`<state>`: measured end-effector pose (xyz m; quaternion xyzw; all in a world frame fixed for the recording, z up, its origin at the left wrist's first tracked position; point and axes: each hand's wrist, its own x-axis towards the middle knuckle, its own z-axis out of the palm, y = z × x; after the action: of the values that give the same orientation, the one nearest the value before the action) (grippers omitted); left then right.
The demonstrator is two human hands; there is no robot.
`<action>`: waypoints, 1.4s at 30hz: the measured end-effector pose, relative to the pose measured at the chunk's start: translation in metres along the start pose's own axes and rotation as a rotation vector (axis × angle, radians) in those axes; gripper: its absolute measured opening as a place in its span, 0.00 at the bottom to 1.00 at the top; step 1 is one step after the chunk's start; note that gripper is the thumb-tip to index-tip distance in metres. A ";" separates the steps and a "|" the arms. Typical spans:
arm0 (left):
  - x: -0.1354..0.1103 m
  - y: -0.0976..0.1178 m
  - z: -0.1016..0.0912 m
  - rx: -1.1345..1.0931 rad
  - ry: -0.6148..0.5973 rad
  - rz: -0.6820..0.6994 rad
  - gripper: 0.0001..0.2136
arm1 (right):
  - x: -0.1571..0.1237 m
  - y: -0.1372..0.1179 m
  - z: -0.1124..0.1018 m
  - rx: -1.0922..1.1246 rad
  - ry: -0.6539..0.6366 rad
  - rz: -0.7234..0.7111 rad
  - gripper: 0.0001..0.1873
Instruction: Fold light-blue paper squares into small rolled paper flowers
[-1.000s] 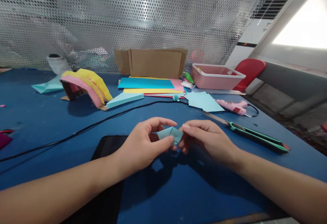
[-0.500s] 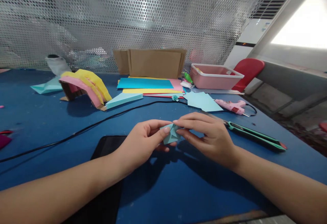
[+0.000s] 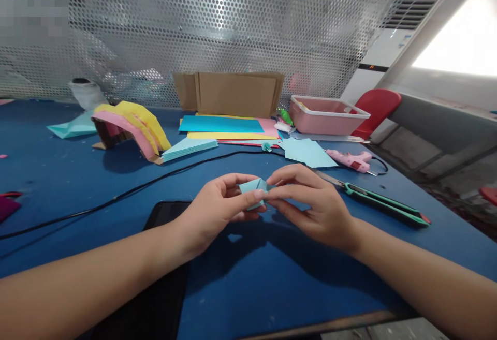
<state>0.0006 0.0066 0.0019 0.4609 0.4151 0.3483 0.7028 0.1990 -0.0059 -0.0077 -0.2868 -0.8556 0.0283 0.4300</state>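
A small folded piece of light-blue paper (image 3: 250, 186) is held above the blue table. My left hand (image 3: 217, 205) grips it, the thumb across its front and the fingers behind. At its right edge, my right hand (image 3: 314, 203) pinches with thumb and fingertips, which partly cover that side. Just right of my right hand lies a green and black utility knife (image 3: 384, 203), its blade toward the hand. Beneath my left forearm is a flat black tablet-like slab (image 3: 166, 278), partly hidden.
Light-blue square sheets (image 3: 308, 152) and a pink glue gun (image 3: 351, 160) lie beyond my right hand. A black cable (image 3: 155, 178) crosses the table. Farther back are a yellow and pink paper arch (image 3: 134, 122), a pink bin (image 3: 328, 120), coloured paper (image 3: 221, 123) and cardboard (image 3: 236, 94).
The folded paper has turned in my fingers and shifted slightly up and left, showing a different face. My left thumb now lies flatter across it. The right fingers stay at its right edge.
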 end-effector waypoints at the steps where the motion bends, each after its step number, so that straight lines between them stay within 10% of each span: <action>1: 0.000 0.000 0.000 0.002 0.007 -0.008 0.20 | 0.000 0.000 0.000 -0.002 -0.004 0.004 0.09; 17: 0.000 0.001 0.002 0.048 -0.083 0.033 0.16 | 0.002 -0.001 -0.003 0.169 0.051 0.243 0.04; 26: 0.000 0.001 0.003 0.096 -0.051 0.026 0.14 | 0.001 0.000 -0.004 0.017 0.044 -0.017 0.09; 42: 0.009 -0.005 0.001 0.073 -0.024 -0.008 0.13 | -0.005 0.008 -0.003 0.014 -0.021 -0.024 0.11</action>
<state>0.0054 0.0122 -0.0045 0.4888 0.4209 0.3247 0.6917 0.2073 -0.0026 -0.0119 -0.2732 -0.8632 0.0322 0.4234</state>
